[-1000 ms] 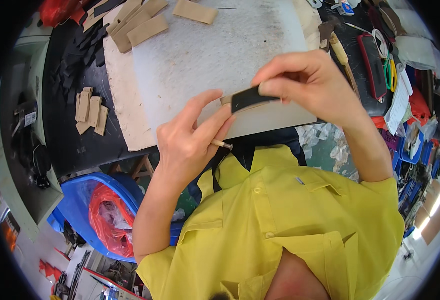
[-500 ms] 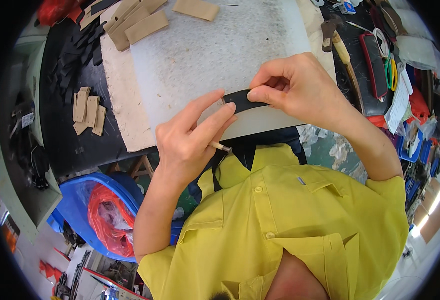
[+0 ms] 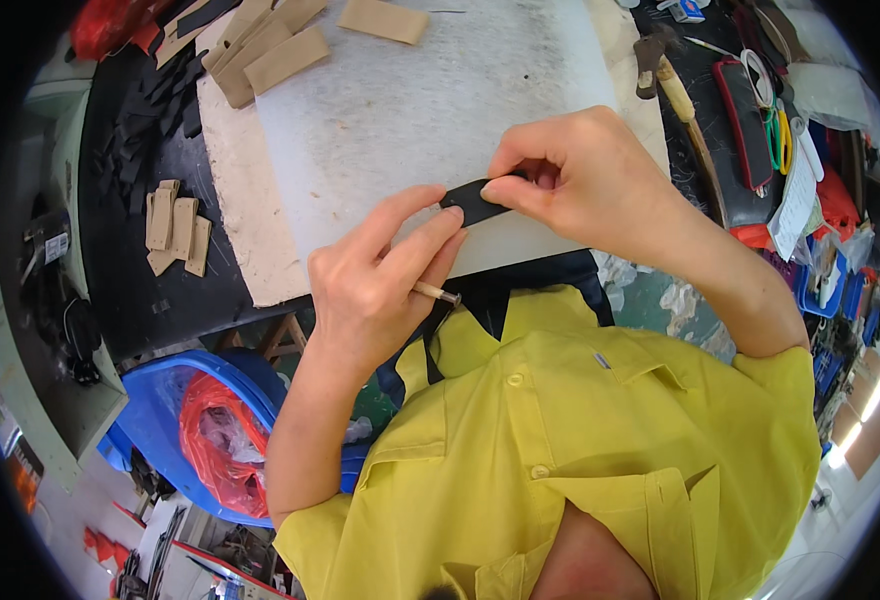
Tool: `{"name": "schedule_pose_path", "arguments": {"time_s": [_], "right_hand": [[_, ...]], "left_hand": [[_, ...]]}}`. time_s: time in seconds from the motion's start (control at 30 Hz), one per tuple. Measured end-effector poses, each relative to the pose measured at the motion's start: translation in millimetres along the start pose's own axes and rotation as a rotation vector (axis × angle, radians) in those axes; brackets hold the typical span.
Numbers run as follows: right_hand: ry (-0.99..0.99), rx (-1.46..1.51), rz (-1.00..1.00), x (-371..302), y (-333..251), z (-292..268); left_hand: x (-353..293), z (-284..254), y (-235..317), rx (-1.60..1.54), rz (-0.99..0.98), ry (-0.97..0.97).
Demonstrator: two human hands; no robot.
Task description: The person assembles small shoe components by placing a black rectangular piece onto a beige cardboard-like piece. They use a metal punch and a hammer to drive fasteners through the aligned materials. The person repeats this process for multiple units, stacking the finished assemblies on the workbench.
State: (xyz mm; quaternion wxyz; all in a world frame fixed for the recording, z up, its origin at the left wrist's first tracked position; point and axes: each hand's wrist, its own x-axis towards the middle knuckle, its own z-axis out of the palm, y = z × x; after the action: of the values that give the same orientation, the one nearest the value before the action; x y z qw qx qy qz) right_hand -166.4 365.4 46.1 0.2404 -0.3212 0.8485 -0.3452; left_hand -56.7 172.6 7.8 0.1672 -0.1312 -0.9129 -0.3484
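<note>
Between my two hands is a short black strip, flat and leather-like, held over the near part of a whitish board. My right hand pinches its right end between thumb and fingers. My left hand is closed on the left end, with a fingertip and thumb at its edges. Out of the curled lower fingers of that hand sticks a thin rod-like tool with a pale shaft and a metal end; the rest of it is hidden in the palm.
Tan folded strips lie at the board's far left, beside a heap of black strips. Small tan pieces are stacked at left. A wooden-handled hammer and a red-edged case lie right. A blue bin stands below left.
My right hand has shifted slightly left along the black strip, closer to my left hand, so less of the strip shows. My left hand has hardly moved.
</note>
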Motion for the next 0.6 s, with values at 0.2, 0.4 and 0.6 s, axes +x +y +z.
{"name": "schedule_pose_path", "arguments": {"time_s": [0.2,0.4,0.6], "right_hand": [[0.299,-0.153,-0.245,-9,23,-30],[0.112,-0.049,-0.273,-27,25,-9],[0.142,0.029,-0.210,-26,27,-1]], "left_hand": [[0,1,1,0.004,-0.012,-0.007],[1,1,2,-0.009,-0.038,-0.016],[0,1,3,-0.010,-0.057,-0.016]]}}
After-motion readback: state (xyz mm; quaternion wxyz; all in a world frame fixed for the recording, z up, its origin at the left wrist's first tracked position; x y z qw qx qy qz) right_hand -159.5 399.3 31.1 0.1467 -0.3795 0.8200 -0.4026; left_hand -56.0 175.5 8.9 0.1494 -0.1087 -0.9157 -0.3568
